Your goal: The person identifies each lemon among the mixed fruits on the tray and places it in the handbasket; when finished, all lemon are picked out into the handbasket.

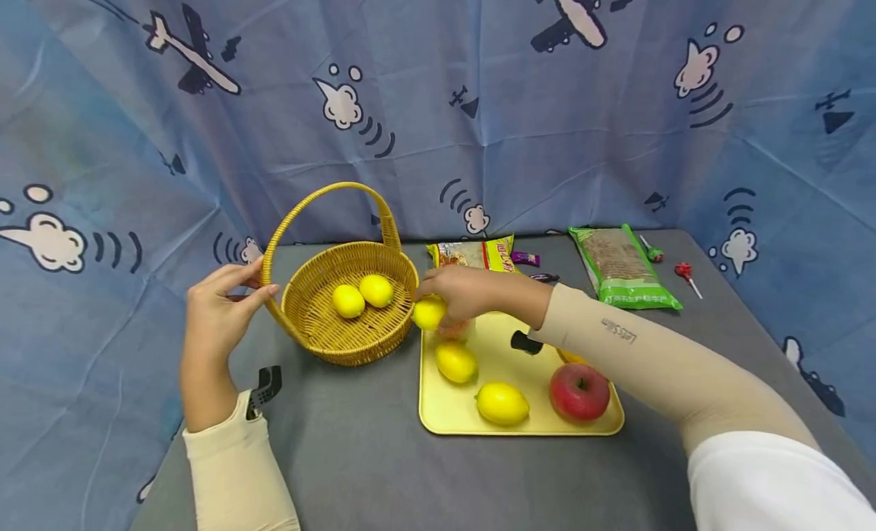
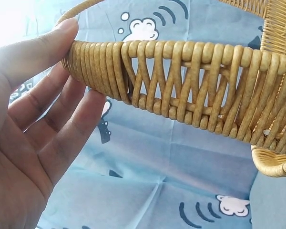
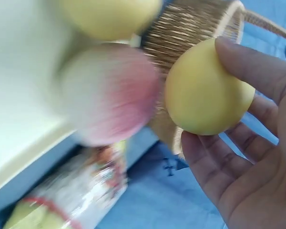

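Note:
My left hand (image 1: pixel 226 306) pinches the tall handle (image 2: pixel 181 78) of a woven basket (image 1: pixel 356 352) between thumb and fingers. Two lemons (image 1: pixel 348 301) lie on the basket's floor. My right hand (image 1: pixel 460 291) holds another lemon (image 3: pixel 205 90) by thumb and fingertips, just at the basket's right rim in the head view. Below that hand is a peach (image 3: pixel 112 93), mostly hidden in the head view. Two more lemons (image 1: pixel 503 404) and a red apple (image 1: pixel 579 392) lie on the yellow tray (image 1: pixel 452 421). Part of an orange-yellow thing (image 1: pixel 570 357) shows from under my right forearm.
Behind the tray lie a yellow-and-red food packet (image 1: pixel 472 253), a small purple wrapped sweet (image 1: pixel 525 258) and a green-edged bag (image 1: pixel 623 268). Two lollipops (image 1: pixel 684 270) are at the far right. A patterned blue curtain (image 1: pixel 438 135) hangs behind the grey table (image 1: pixel 356 455).

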The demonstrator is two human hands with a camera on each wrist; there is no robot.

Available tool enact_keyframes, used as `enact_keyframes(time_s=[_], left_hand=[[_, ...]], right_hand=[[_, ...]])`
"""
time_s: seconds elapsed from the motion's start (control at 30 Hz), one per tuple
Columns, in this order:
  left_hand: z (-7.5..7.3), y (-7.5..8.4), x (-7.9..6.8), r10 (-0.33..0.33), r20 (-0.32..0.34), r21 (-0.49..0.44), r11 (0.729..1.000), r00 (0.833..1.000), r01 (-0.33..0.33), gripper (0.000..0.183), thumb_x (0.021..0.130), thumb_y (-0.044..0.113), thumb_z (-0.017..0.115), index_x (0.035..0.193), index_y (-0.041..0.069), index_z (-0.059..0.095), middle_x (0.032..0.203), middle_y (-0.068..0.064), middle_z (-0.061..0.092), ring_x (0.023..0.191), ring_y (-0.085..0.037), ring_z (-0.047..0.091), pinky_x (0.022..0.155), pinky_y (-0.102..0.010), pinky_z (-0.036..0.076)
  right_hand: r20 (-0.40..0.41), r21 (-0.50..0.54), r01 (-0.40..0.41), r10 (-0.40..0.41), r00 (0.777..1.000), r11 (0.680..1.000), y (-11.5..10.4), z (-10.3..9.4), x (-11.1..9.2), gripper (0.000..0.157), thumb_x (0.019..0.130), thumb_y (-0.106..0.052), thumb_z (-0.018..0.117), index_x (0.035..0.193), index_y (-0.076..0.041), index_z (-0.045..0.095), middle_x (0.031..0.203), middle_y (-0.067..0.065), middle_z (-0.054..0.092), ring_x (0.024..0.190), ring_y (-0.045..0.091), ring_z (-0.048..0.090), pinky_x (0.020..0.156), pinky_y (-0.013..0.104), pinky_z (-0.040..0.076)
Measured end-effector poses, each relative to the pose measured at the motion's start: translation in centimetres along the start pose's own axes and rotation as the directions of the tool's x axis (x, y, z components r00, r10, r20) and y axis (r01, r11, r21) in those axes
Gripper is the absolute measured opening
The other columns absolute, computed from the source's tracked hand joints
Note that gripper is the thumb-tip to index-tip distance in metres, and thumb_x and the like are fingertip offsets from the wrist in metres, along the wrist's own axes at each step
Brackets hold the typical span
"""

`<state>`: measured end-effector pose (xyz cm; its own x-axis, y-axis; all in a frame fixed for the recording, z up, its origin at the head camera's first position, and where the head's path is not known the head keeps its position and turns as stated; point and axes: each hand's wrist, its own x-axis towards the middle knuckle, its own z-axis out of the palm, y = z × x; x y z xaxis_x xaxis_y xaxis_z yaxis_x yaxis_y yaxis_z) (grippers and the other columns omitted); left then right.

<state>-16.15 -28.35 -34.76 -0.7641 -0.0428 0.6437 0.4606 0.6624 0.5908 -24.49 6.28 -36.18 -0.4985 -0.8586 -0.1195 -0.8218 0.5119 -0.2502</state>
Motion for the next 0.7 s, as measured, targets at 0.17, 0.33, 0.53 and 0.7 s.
enact_keyframes(time_s=[0.17,0.33,0.53,0.7], left_hand=[[-0.1,-0.2,-0.2,-0.007,0.005,0.002,1.0,1.0,0.007,0.044,0.068,0.007,0.077,0.109,0.018,0.066,0.084,-0.001,0.063,0.077,-0.005,0.056,0.062,-0.012,0.048],[0.1,-0.4,-0.3,-0.006,-0.003,0.001,1.0,1.0,0.006,0.044,0.067,0.008,0.077,0.108,0.02,0.067,0.083,0.0,0.063,0.077,-0.005,0.056,0.062,-0.011,0.047],[0.1,-0.3,-0.1,0.014,-0.009,0.007,1.0,1.0,-0.013,0.044,0.067,0.006,0.077,0.108,0.019,0.067,0.083,0.0,0.063,0.077,-0.006,0.056,0.061,-0.012,0.048],[0.0,-0.4,0.0,0.015,-0.011,0.016,1.0,1.0,-0.015,0.044,0.067,0.006,0.077,0.108,0.018,0.067,0.083,0.0,0.063,0.076,-0.006,0.055,0.06,-0.011,0.048]], right_hand=[[-0.037,0.033,-0.019,0.02,0.999,0.999,-0.8,-0.1,4.7,0.059,0.067,-0.026,0.078,0.12,-0.016,0.056,0.117,0.0,0.049,0.103,0.015,0.046,0.09,0.028,0.038],[-0.027,0.089,-0.035,0.038,0.999,0.995,-1.2,1.2,8.2,0.058,0.069,-0.026,0.077,0.122,-0.018,0.055,0.124,0.002,0.047,0.111,0.018,0.043,0.093,0.03,0.036],[-0.032,0.117,-0.053,0.057,0.998,0.992,-0.5,3.2,10.4,0.057,0.068,-0.027,0.078,0.12,-0.016,0.057,0.116,-0.001,0.051,0.105,0.016,0.045,0.09,0.027,0.037],[-0.041,0.156,-0.084,0.092,0.995,0.984,0.4,3.9,11.2,0.051,0.072,-0.022,0.075,0.119,-0.014,0.058,0.115,0.001,0.052,0.101,0.015,0.049,0.085,0.025,0.041]])
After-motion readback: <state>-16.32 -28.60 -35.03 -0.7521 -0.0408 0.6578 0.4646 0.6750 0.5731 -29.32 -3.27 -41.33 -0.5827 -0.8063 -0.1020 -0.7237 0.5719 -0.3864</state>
